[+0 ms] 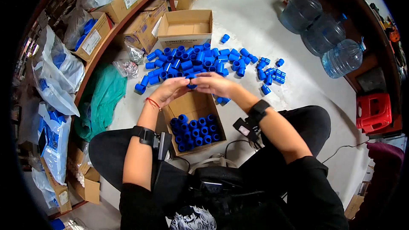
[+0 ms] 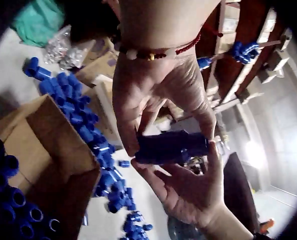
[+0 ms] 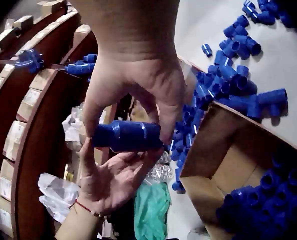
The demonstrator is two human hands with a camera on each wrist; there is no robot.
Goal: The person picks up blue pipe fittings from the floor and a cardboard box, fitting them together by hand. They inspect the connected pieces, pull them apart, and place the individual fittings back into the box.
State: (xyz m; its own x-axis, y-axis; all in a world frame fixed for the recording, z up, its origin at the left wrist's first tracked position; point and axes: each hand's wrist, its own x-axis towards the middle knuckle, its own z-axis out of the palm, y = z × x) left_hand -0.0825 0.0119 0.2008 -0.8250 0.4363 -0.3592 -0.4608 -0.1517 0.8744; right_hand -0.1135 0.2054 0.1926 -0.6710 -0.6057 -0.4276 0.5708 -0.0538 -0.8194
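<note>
My two hands meet above an open cardboard box [image 1: 192,104] between my knees. Together they hold a blue plastic pipe piece [image 1: 191,86], which looks like fittings joined end to end. My left hand [image 1: 172,88] grips its left end between thumb and fingers. My right hand [image 1: 211,83] pinches the other end. In the left wrist view the blue piece [image 2: 171,147] lies across both hands' fingers. In the right wrist view the same piece [image 3: 131,136] sits under my right hand [image 3: 133,75]. Several blue fittings [image 1: 195,133] fill the box's near half.
A loose pile of blue fittings [image 1: 200,59] covers the floor beyond the box. An empty carton [image 1: 187,27] stands behind it. Green cloth [image 1: 104,93] and bagged stock lie left by curved shelves. Water jugs [image 1: 324,34] and a red stool [image 1: 374,110] stand right.
</note>
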